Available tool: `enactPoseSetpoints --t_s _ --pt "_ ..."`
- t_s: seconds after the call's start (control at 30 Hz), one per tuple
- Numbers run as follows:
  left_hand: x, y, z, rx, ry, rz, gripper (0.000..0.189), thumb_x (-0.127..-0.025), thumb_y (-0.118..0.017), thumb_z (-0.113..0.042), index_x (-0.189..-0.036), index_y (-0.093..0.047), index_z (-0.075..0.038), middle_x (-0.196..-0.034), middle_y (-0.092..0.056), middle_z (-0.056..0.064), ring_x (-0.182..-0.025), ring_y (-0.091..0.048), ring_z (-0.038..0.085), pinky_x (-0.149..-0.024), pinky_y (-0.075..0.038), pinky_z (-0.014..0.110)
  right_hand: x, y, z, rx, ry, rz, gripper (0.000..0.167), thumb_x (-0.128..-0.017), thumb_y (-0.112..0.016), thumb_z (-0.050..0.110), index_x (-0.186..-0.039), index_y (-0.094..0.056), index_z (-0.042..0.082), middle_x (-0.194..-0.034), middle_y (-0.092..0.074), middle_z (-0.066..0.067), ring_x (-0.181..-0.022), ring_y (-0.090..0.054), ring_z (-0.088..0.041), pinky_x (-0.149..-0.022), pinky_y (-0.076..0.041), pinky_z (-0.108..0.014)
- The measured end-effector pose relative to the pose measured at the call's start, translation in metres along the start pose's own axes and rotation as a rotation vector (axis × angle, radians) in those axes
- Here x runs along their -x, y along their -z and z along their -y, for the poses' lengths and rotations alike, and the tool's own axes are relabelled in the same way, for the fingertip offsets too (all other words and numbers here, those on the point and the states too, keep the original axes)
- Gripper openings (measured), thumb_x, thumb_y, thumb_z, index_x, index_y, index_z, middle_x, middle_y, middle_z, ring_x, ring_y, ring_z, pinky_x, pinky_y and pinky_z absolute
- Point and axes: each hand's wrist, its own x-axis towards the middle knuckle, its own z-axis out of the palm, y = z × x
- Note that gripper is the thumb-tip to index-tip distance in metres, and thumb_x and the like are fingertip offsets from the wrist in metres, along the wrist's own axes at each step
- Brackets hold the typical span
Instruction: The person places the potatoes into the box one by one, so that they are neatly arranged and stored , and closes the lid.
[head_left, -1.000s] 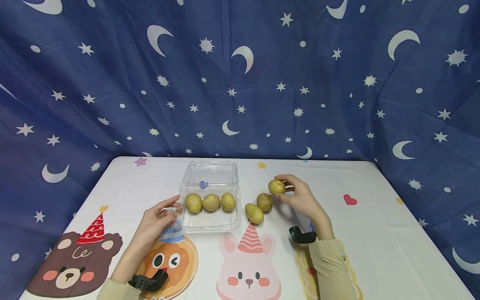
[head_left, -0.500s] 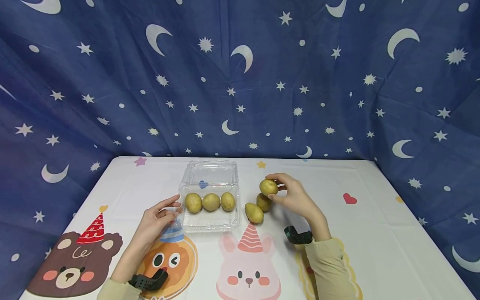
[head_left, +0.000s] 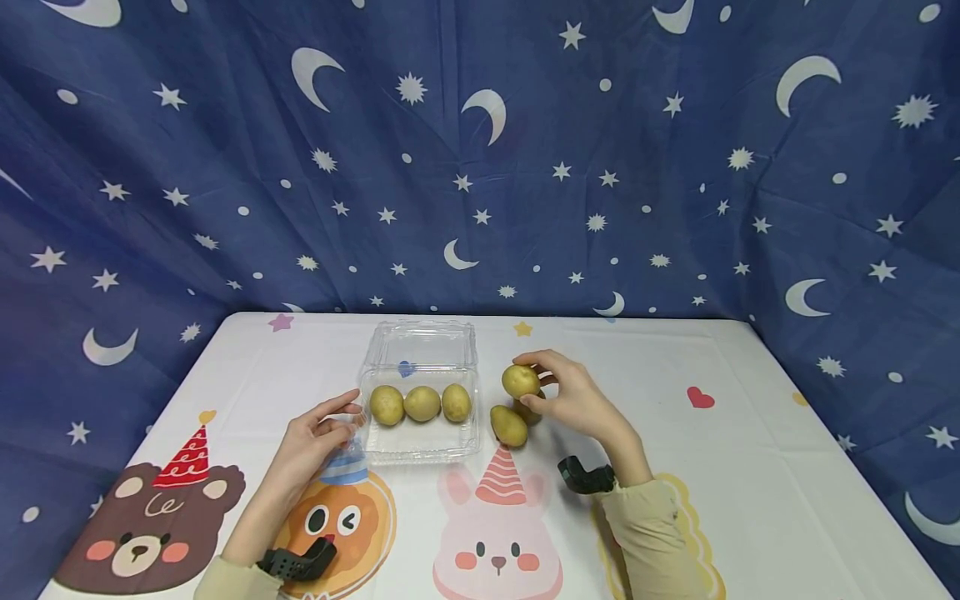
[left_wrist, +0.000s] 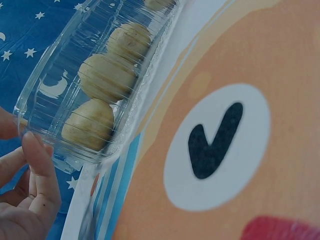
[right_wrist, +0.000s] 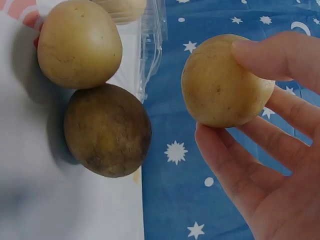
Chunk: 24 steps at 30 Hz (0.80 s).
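My right hand (head_left: 576,402) holds a yellowish potato (head_left: 520,381) between thumb and fingertips, raised above the table. In the right wrist view this held potato (right_wrist: 220,85) is apart from two others: a pale potato (right_wrist: 80,45) and a darker brown potato (right_wrist: 107,131) that touch each other. From the head view, the darker one is partly hidden behind the raised potato and hand. A clear plastic clamshell box (head_left: 420,446) lies open, three potatoes in a row inside. At its left edge, my left hand (left_wrist: 30,185) pinches the rim with thumb and finger.
The box's lid (head_left: 423,343) lies folded back toward the far table edge. A white cloth with printed cartoon animals covers the table (head_left: 765,500). Behind it hangs a blue curtain (head_left: 547,242) with moons and stars. Each wrist wears a black device (head_left: 300,562).
My right hand has carried its potato leftward and slightly down, past the darker potato toward the box. My left hand and the box have stayed put.
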Motion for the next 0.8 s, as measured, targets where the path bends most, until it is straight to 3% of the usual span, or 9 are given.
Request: enactPoseSetpoints --t_s 0.4,0.8 --pt "0.001 0.003 0.000 -0.001 0.000 0.000 0.054 -0.089 -0.058 -0.004 -0.141 -0.047 -0.006 -0.115 -0.057 0.005 -0.084 -0.059 0.000 -0.070 -0.052 0.017 -0.005 -0.015 0.013 -0.033 0.027 0.045 0.046 -0.078 -0.073 0.003 -0.122 -0.060 0.006 -0.119 -0.063 -0.008 -0.101 -0.061 -0.023 -0.085 -0.055 -0.034" --pt "-0.001 0.001 0.001 -0.008 0.002 -0.001 0.053 -0.088 -0.058 -0.002 -0.141 -0.048 -0.006 -0.118 -0.057 0.011 -0.085 -0.061 0.003 -0.069 -0.052 0.017 -0.014 -0.039 0.027 -0.059 0.058 0.109 0.047 -0.080 -0.072 0.004 -0.125 -0.058 0.007 -0.122 -0.062 -0.008 -0.104 -0.061 -0.023 -0.086 -0.055 -0.042"
